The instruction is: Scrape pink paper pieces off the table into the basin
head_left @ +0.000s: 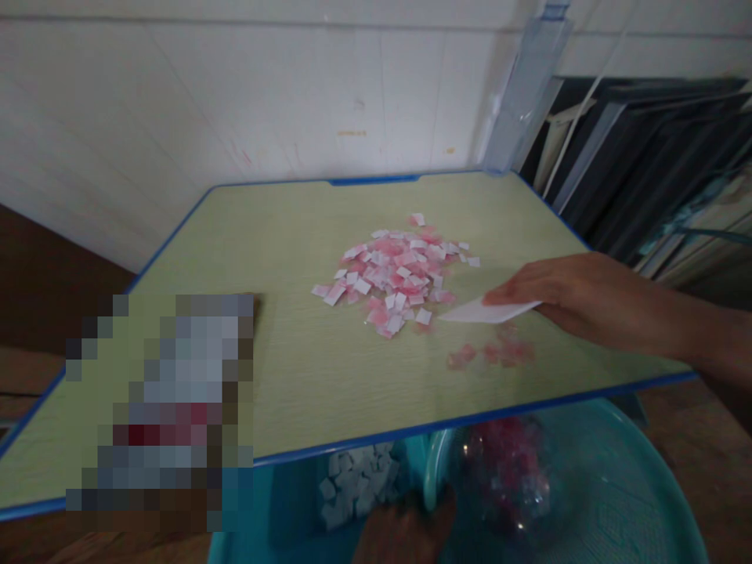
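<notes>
My right hand (564,294) pinches a thin white card (493,312), held low over the right part of the yellow-green board (270,235). Just left of the card lies a loose heap of small pink and white square pieces (399,270). A few pink pieces (493,354) are scattered in front of the card, nearer the board's front edge. Below that edge, my left hand (408,529) is closed around the rim of a teal container (433,470); its fingertips are dim and partly hidden. White square pieces (358,482) lie in this container, beside the hand.
A round teal basket (634,486) at lower right holds a clear plastic bag with pink contents (511,470). A pixelated patch (176,392) covers something on the board's left. A clear plastic holder (526,94) leans on the white wall; dark panels (652,141) stand at right.
</notes>
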The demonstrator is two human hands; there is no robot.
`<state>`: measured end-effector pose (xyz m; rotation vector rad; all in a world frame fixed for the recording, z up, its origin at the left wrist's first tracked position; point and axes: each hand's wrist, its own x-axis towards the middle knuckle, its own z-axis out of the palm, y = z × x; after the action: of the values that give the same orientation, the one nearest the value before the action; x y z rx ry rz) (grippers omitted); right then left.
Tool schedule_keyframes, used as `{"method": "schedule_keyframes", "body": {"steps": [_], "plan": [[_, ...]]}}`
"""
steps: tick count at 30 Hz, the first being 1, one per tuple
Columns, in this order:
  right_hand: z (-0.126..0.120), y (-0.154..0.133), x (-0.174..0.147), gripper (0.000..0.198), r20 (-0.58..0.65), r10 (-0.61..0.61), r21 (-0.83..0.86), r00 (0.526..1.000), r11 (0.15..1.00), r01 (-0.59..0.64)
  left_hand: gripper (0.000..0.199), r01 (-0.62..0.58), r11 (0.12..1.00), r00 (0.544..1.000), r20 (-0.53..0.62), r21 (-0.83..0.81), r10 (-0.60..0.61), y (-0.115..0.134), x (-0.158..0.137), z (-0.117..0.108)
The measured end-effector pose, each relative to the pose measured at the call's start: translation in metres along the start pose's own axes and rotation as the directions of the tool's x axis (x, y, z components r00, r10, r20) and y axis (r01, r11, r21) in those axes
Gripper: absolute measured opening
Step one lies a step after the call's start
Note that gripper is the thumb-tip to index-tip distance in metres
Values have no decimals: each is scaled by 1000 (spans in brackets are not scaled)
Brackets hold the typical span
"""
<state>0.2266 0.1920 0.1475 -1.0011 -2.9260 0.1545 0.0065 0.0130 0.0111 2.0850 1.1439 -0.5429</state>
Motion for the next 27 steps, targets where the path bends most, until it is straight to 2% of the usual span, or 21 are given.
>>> {"method": "schedule_keyframes", "body": {"steps": [3, 10, 18, 24, 27], "plan": [[5, -2, 6, 45, 13, -7, -2, 1000, 1000, 7, 57, 4, 1000, 1000, -1, -21, -4, -1, 0, 0], [-3, 4, -6, 46, 68, -228, 182, 971, 960, 213, 63, 2, 996, 1000, -3, -92, -3, -2, 0, 5], [1, -2, 11, 42, 36, -61, 24, 997, 998, 60, 72, 9, 994, 999, -35, -105, -13, -2, 1, 9], [7, -3, 21, 41, 9, -19, -62, 1000, 998, 20, 73, 9, 996, 1000, -29, -92, -12, -2, 1, 8], [7, -6, 22, 44, 15, -39, -33, 999, 999, 40, 72, 6, 997, 1000, -21, -79, -7, -2, 0, 7]]}}
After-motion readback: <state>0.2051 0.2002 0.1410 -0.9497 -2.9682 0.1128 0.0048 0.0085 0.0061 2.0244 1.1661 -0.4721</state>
